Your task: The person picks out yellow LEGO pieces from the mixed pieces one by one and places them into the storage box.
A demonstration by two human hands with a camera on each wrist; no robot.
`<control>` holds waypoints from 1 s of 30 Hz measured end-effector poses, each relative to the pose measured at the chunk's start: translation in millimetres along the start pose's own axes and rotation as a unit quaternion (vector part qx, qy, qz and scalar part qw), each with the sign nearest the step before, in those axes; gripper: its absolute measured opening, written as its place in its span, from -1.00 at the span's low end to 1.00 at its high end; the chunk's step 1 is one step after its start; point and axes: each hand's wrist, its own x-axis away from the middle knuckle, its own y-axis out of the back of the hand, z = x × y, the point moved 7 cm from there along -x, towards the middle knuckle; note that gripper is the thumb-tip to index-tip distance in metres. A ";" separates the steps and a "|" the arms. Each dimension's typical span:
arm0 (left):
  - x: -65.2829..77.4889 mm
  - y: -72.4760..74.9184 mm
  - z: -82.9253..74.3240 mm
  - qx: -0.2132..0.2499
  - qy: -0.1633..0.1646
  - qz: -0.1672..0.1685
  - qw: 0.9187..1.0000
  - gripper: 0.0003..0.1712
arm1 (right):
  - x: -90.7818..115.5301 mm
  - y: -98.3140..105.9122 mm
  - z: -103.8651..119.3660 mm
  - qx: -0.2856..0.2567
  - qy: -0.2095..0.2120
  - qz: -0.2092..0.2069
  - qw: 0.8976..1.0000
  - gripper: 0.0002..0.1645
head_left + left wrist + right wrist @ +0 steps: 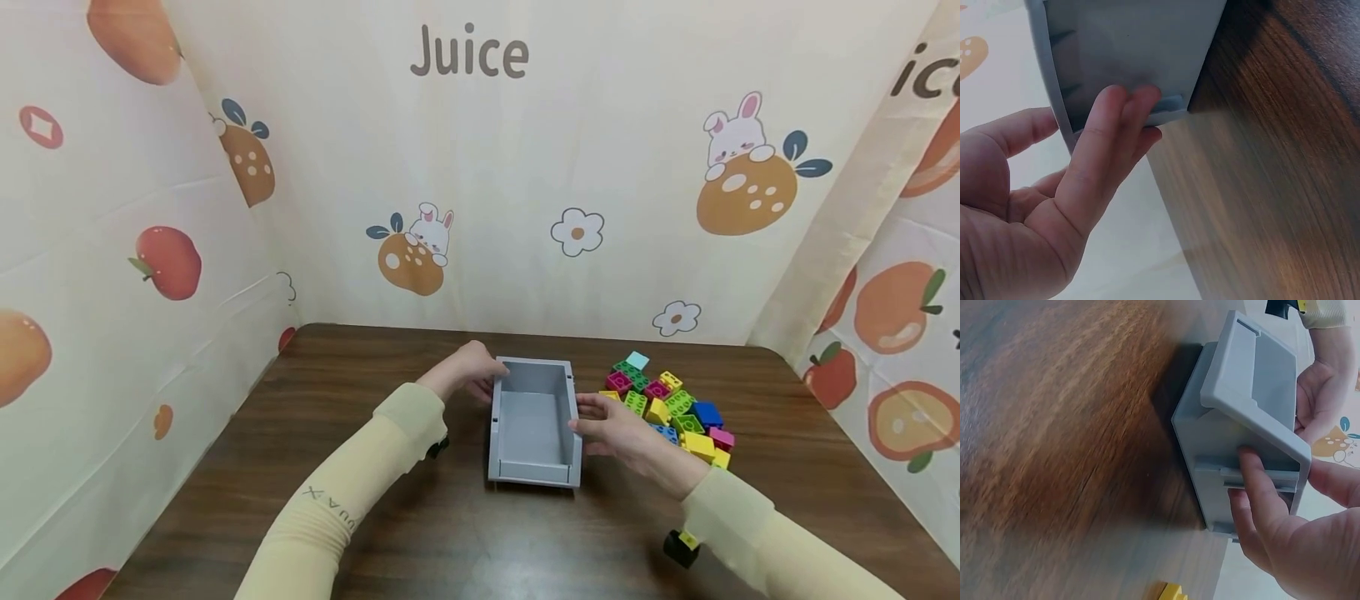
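Both hands grasp a grey bin (534, 429), which sits between them, its open top facing up and its lower lip (534, 473) at the end nearer the person. The left hand (474, 371) holds the left long side toward the far end, thumb at the rim and fingers laid along the outer wall. The right hand (622, 432) grips the opposite side, a little nearer the person, its thumb at the rim and its fingers on the outside wall beside a raised rib (1260, 478). I cannot tell whether the bin's base fully touches the counter (360, 400) beneath the hands.

To the right of the right hand, and partly hidden behind it, lies a loose heap of toy blocks (686, 423) in green, yellow, blue and magenta, with a light-blue block (637, 360) at its far end. Cream sleeves (337, 500) cover both forearms, and a small black device (681, 548) hangs below the right wrist. Beyond the hands, a pale curtain (495, 150) rises behind the counter, printed with rabbits, fruit, flowers and the word "Juice".
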 end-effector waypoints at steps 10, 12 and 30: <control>0.2 0.3 2.6 0.021 0.022 0.005 1.000 -0.70 | -0.1 1.4 -3.0 -0.008 0.001 0.008 1.000 -0.28; -1.3 0.2 4.5 0.029 0.030 0.004 0.999 -0.68 | 0.0 1.6 -2.5 -0.010 0.002 0.013 1.000 -0.28; -3.8 1.2 3.1 0.048 0.040 -0.018 0.998 -0.71 | 4.6 53.4 17.2 0.217 0.098 -0.023 0.971 -0.37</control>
